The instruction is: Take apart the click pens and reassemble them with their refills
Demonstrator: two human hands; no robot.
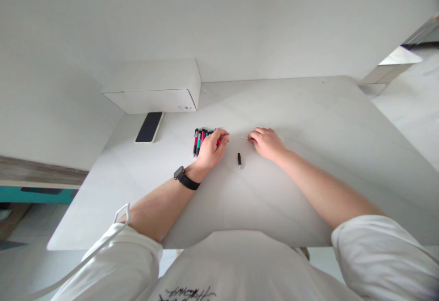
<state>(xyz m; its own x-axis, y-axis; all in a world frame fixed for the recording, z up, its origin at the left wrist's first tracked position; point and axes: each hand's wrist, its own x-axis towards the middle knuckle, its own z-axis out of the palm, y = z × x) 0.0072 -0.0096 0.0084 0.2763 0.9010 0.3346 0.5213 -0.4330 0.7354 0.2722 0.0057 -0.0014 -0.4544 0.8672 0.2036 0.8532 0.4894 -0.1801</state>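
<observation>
My right hand (266,143) pinches a thin white stick (244,137); my left hand (211,150) curls over pens (199,142), grip unclear. A brushing finger could roll the black piece (239,160) between my hands.

Row of pens (199,141), separate black piece (239,160)

Diffuse, fairly bright light leaves only faint shadows on the pale counter (302,109), while wide-angle stretching distorts the outer edges and small details look soft.
</observation>
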